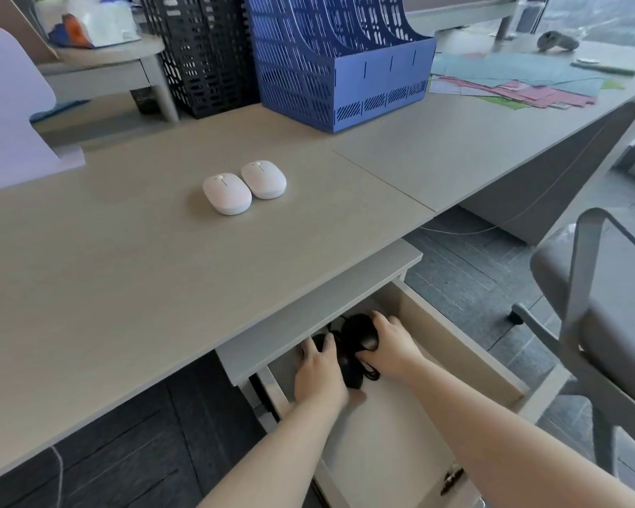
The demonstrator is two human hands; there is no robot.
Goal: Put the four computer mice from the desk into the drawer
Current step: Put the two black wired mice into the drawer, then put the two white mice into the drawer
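Hands first: both are down inside the open drawer [466,346], working on the black mice. The right hand [391,344] is cupped over the top of one black mouse [360,333], fingers curled round its far side and thumb tucked on the near side, so it looks closed around it. The left hand [319,373] lies flat-ish with fingers spread over a second black mouse [320,341], which pokes out just past the fingertips; can't really tell if that hand is gripping it or just resting on it. Between the two hands there's a dark tangle of cable [349,364], and it's hard to say where mouse ends and cord starts.

Both black mice sit at the back end of the drawer, right under the desk edge. Up on the desk [125,269], two white mice are parked side by side, touching or very nearly: one white mouse [227,193] on the left, the other white mouse [264,179] just to its right and a bit further back.

Behind them stand a blue file rack [345,67] and a black mesh rack [202,56] next to it. Coloured papers [521,84] are spread out on the far right of the desk, and a grey chair [594,306] sits off to the right of the drawer.
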